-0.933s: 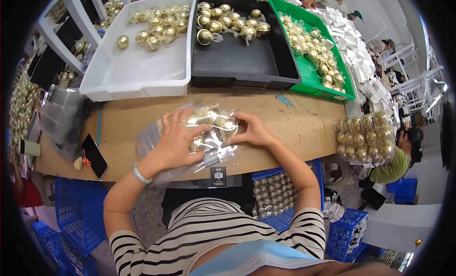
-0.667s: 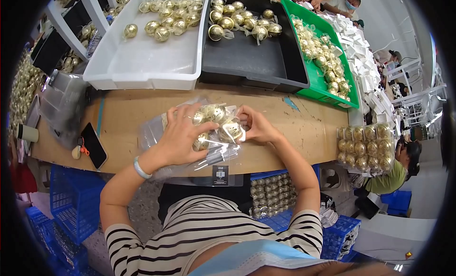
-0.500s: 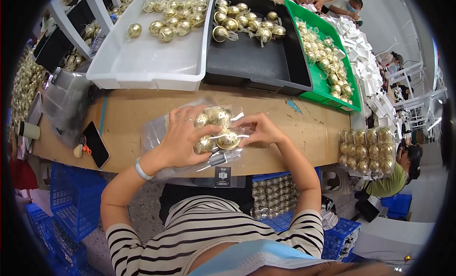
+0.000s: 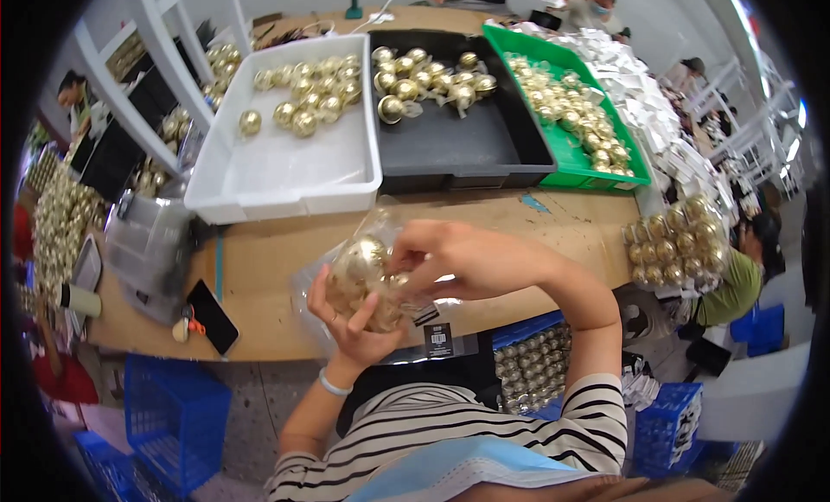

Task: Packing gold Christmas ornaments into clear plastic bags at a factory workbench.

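Note:
A clear plastic pack of gold ball ornaments (image 4: 363,258) is lifted off the table and tilted up, just in front of me. My left hand (image 4: 356,325) cups it from the near left side, fingers wrapped round it. At its right side, the fingers of my right hand (image 4: 454,258) are bent and closed together against the pack; what they pinch is hidden. Beneath lie clear plastic sheets (image 4: 311,290), and a black printed label (image 4: 438,338) shows near the table edge.
Along the far side stand a white bin (image 4: 285,178), a black bin (image 4: 458,147) and a green bin (image 4: 558,147), each with gold balls. A phone (image 4: 213,316) lies left. Packed balls (image 4: 679,243) stand at the right corner. Blue crates (image 4: 177,424) sit below.
The pack has been raised and tipped up from the table. My left hand has moved under its near side, and my right hand has turned over its right side. The view has shifted.

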`<state>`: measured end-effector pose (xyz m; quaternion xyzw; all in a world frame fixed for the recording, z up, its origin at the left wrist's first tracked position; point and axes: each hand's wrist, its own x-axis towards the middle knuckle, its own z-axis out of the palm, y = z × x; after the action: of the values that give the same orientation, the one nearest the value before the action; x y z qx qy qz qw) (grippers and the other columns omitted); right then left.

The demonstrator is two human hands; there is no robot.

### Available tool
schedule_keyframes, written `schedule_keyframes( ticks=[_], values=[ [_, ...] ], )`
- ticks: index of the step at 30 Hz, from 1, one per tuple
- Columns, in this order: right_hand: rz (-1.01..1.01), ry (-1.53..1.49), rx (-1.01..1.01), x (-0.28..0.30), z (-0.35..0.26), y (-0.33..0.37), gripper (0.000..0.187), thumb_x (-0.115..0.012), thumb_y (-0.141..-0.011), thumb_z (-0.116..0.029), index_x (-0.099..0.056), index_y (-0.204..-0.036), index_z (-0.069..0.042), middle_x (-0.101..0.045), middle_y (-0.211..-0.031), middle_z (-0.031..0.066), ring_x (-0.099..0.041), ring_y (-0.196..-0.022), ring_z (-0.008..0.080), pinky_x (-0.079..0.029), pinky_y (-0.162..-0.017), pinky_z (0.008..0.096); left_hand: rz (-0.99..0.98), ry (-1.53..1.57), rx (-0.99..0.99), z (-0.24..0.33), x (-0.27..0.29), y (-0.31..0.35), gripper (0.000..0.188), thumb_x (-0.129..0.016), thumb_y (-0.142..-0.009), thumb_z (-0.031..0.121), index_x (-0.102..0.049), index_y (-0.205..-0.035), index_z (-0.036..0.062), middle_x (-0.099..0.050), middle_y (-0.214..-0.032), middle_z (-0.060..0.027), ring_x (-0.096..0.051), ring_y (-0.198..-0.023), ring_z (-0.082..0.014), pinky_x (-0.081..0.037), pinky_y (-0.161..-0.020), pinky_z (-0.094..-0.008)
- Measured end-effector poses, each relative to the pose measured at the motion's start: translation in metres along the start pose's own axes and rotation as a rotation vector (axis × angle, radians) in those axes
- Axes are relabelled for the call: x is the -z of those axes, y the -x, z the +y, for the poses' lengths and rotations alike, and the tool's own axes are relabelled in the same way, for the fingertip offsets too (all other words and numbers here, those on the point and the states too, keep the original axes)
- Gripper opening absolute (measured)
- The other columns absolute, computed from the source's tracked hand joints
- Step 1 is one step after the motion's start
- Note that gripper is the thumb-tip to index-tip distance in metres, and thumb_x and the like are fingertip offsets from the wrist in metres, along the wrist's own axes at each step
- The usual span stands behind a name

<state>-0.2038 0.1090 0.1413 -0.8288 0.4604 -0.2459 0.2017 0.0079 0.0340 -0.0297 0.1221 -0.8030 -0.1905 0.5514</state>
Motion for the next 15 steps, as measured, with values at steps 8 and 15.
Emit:
schedule_keyframes(
  ticks=[8,15],
  values=[
    [-0.048,-0.139,-0.037,-0.005,-0.027,0.004,0.031,-0.078,-0.079,-0.004,-0.072,-0.11,-0.002,-0.069,-0.12,0.0104,-0.067,-0.105,0.03,-0.054,-0.089,0.0408,0.053,0.058,-0.021,-0.002,0.006,0.008,0.089,-0.09,-0.071,0.042,-0.039,-0.142,0.025,-0.024,-0.15,-0.0288,-0.033,-0.135,-0.0474,-0.036,-0.107,-0.0588],
    [0.493,0.425,-0.039,-0.114,-0.008,0.023,0.065,-0.068,-0.09,-0.045,-0.056,-0.143,-0.008,-0.057,-0.145,0.0086,-0.044,-0.143,0.0267,-0.025,-0.122,0.0473,0.196,0.215,0.375,0.014,0.012,0.014,0.131,-0.093,-0.058,0.061,-0.015,-0.147,0.0055,-0.029,-0.136,-0.0179,-0.041,-0.124,-0.0322,-0.04,-0.104,-0.0463]
  ],
)
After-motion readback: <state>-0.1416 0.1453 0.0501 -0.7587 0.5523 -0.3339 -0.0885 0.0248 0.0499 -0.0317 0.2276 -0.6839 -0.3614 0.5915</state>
